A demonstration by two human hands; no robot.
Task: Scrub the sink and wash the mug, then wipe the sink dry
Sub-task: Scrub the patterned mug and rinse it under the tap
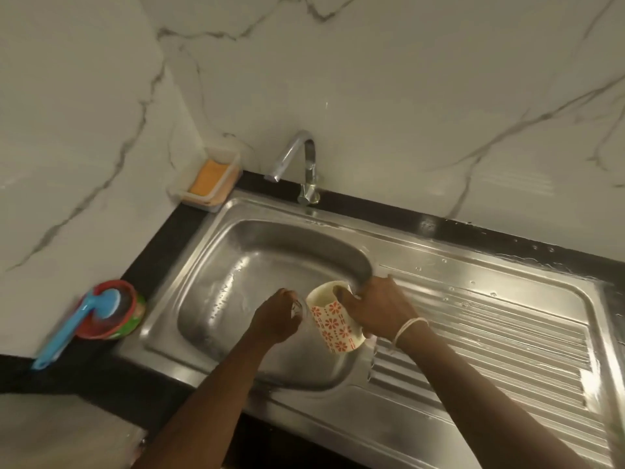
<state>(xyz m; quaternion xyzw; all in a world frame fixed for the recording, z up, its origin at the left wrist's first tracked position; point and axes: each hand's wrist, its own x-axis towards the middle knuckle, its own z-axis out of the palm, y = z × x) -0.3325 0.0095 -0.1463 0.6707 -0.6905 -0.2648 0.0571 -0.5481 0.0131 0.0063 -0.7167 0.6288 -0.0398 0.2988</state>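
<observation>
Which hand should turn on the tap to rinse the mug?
Probably the left hand. It is nearer the tap, and its hold looks looser. The right hand grips the mug at its rim.

Mug [333, 319] over the sink [209, 262] at four o'clock, tap [301, 164] at twelve, brush [77, 319] at nine.

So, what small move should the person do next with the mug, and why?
Probably bring the left hand to the mug and rub it. The right hand grips the mug over the sink, and the tap shows no running water.
</observation>
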